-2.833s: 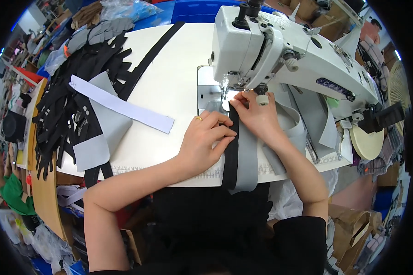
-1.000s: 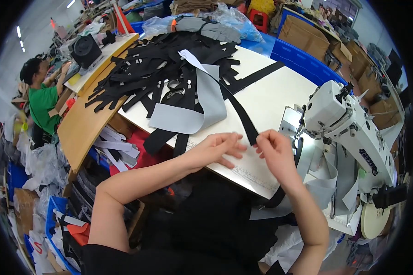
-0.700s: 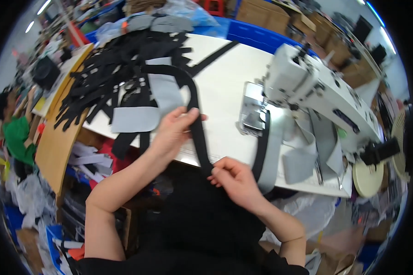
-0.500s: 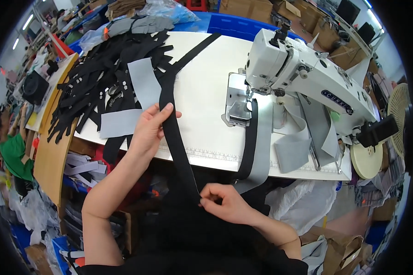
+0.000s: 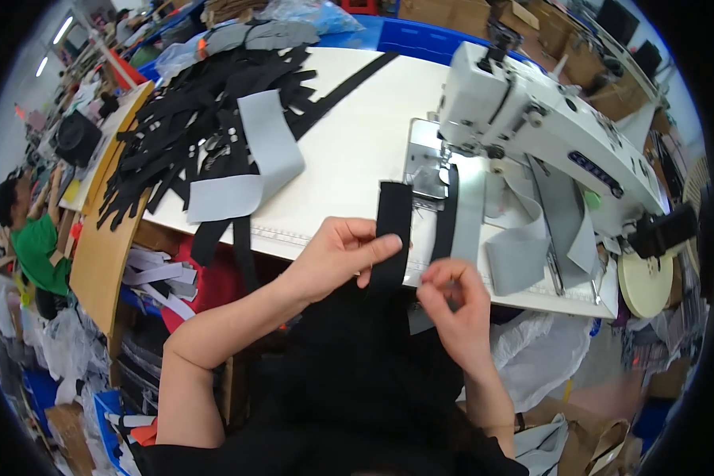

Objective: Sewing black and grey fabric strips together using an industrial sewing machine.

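Note:
My left hand [image 5: 337, 258] pinches a black fabric strip [image 5: 393, 226] between thumb and fingers. The strip's cut end points up beside the needle plate, and its lower part blends into my dark clothing. My right hand [image 5: 462, 309] is just right of the strip, fingers curled and slightly blurred, with a gap between thumb and fingertips and nothing visible in it. Behind that hand, a second black strip [image 5: 446, 218] lies along a grey band [image 5: 470, 206] running from the presser foot of the white sewing machine [image 5: 547, 111] toward the table's front edge.
A heap of black strips [image 5: 166, 135] covers the table's left, with a folded grey band [image 5: 274, 143] on it. Loose grey bands [image 5: 520, 254] and tweezers [image 5: 558, 270] lie right of the needle. A person in green [image 5: 40, 250] is at the far left.
My left hand has moved right and nearer with the black strip, whose end now stands by the needle plate. My right hand has risen to the right, off the strip's lower part.

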### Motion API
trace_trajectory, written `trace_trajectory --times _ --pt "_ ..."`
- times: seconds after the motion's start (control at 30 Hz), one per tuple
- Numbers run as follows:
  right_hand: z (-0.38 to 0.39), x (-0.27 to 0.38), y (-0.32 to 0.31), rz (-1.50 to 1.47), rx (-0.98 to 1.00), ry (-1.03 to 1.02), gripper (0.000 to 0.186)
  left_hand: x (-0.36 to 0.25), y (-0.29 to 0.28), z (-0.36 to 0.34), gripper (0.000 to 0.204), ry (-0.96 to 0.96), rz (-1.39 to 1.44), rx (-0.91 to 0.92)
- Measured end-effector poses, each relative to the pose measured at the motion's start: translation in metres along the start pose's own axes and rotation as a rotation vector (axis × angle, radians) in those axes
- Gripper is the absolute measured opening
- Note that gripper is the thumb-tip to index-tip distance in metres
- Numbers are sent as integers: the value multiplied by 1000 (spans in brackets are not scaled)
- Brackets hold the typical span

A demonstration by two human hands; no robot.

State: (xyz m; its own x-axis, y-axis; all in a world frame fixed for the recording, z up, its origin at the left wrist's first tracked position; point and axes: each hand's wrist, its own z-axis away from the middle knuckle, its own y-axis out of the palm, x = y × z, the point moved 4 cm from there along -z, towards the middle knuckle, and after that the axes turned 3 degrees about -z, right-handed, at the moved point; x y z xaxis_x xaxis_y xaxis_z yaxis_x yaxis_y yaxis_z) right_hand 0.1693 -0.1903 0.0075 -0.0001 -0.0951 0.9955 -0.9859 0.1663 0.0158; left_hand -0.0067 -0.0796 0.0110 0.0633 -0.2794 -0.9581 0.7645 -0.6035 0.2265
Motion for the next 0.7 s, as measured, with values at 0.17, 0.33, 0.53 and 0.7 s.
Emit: trace_trajectory --times 0.17,0.33,0.53,0.7 --pt "-30 10 2 5 -117 -90 15 1 26 3 17 26 -120 119" --pt "-5 17 -42 38 -326 -97 11 2 7 1 20 -17 -164 -14" --pt "53 -35 -106 90 241 392 18 9 -19 -6 21 70 -39 -114" --pt "106 -140 -210 115 -53 648 22 9 -29 -11 22 42 -43 -168"
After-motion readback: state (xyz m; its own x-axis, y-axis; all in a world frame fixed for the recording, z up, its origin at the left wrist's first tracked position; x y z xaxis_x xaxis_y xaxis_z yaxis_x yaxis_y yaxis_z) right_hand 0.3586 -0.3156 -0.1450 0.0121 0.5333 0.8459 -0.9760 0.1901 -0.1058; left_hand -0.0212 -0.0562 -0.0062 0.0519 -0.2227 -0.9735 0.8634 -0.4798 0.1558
